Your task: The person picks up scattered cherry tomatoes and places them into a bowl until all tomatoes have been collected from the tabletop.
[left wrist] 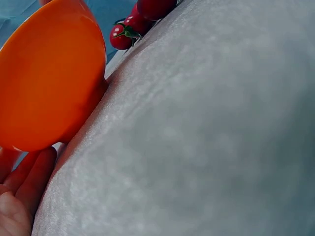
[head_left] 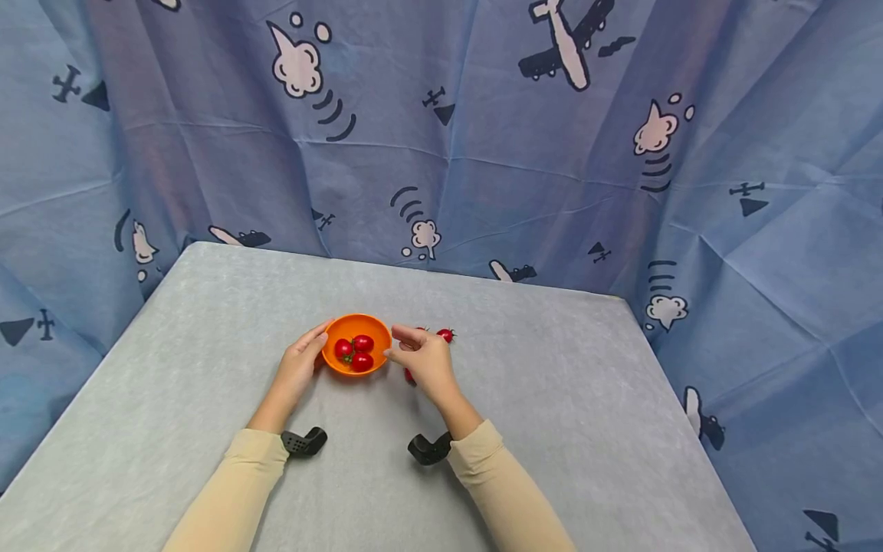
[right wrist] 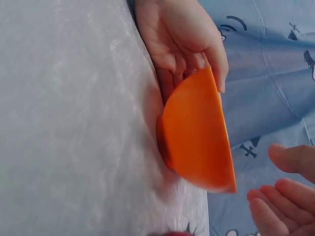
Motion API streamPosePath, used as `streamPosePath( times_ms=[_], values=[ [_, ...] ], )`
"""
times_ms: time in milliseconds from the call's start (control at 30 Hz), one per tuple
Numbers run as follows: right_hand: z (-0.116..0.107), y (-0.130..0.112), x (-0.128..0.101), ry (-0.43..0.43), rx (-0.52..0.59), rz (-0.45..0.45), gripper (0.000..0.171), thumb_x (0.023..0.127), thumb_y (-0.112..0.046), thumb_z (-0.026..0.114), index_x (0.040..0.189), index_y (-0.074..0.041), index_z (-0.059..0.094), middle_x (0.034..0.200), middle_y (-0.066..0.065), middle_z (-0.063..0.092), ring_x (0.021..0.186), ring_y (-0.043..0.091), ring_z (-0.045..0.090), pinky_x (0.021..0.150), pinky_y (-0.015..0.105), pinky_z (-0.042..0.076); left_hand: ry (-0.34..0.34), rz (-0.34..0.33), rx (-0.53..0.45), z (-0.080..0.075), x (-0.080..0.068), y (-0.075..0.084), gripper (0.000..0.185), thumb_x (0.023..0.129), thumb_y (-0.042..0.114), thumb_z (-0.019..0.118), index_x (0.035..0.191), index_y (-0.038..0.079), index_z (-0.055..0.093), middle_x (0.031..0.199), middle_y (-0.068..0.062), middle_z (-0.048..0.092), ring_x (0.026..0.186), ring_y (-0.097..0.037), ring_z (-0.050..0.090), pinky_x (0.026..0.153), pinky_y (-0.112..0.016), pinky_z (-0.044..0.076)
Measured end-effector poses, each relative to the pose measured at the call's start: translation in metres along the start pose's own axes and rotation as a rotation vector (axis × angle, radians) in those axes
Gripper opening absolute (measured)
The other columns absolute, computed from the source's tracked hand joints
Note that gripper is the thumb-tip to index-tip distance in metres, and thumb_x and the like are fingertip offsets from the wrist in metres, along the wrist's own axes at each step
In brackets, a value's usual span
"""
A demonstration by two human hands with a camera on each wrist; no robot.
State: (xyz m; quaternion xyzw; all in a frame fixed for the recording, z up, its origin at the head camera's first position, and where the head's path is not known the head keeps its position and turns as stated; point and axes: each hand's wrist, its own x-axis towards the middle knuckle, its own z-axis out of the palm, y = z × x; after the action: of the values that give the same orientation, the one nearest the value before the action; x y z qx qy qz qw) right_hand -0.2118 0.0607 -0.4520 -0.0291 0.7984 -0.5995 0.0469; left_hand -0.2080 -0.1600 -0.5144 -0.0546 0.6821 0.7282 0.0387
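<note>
Two beige sleeves point(head_left: 241, 483) of mine come in from the bottom of the head view, each with a black camera mount at the wrist. Further forward, my left hand point(head_left: 301, 362) holds the orange bowl point(head_left: 356, 343) at its left side: the thumb lies over the rim and the fingers lie against the outer wall, as the right wrist view shows. My right hand point(head_left: 426, 360) is just beside the right side of the bowl, with fingers loosely bent and apart, and it holds nothing and does not touch the bowl.

Its colour is bright orange; it is a small round bowl, smooth like plastic, with a narrow foot, and it stands upright on the grey table point(head_left: 552, 383), near the middle. I count three red cherry tomatoes point(head_left: 354, 353) inside it, close together, with green stems. Outside, beyond my right hand, I see at least two more tomatoes point(head_left: 445, 335) on the table; the hand hides part of them, so I cannot tell the exact number.
</note>
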Motion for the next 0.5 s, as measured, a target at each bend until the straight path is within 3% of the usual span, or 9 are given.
streamPosePath(
  times_ms=[500],
  values=[
    [-0.037,0.021,-0.025,0.123,0.030,0.044,0.044,0.082,-0.004,0.078,0.124,0.002,0.068,0.127,0.017,0.068,0.119,0.032,0.065,0.100,0.037,0.054,-0.003,-0.008,-0.014,0.000,0.000,0.000,0.047,0.108,0.026,0.042,0.151,0.009,0.042,0.159,-0.005,0.040,0.146,-0.015,0.036,0.120,-0.032,0.032]
  ],
)
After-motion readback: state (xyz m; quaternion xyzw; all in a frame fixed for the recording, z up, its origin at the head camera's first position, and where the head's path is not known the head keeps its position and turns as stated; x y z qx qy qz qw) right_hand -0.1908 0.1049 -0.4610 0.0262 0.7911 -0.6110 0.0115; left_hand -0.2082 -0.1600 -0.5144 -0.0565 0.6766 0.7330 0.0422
